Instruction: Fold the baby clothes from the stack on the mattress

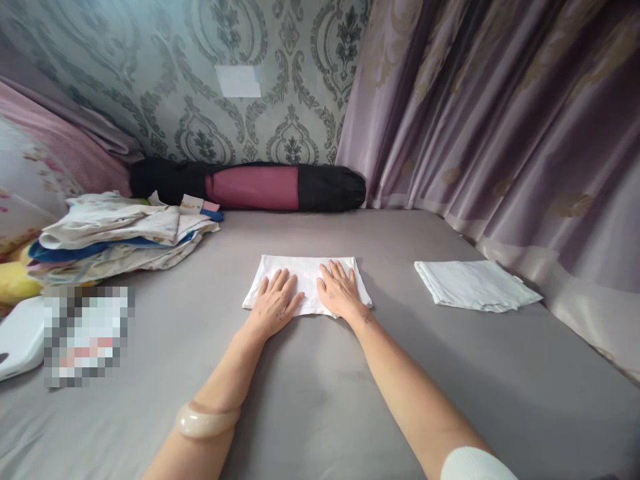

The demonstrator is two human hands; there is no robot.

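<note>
Atop a folded white cloth (309, 275), the left hand (274, 303) and right hand (343, 290) lie palms down, each grip open, grasping nothing; the cloth's long axis runs crosswise, one hand toward each end. Forearms (400, 380) converge forward. Its near edge, partly hidden, seems slightly uneven on the grey sheet (310, 400).

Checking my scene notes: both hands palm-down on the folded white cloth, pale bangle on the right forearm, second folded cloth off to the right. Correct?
Wrong forearm: the head view shows the pale bangle on the left forearm. Left hand and right hand are palm-down on the folded white cloth, second folded cloth off to the right.
</note>
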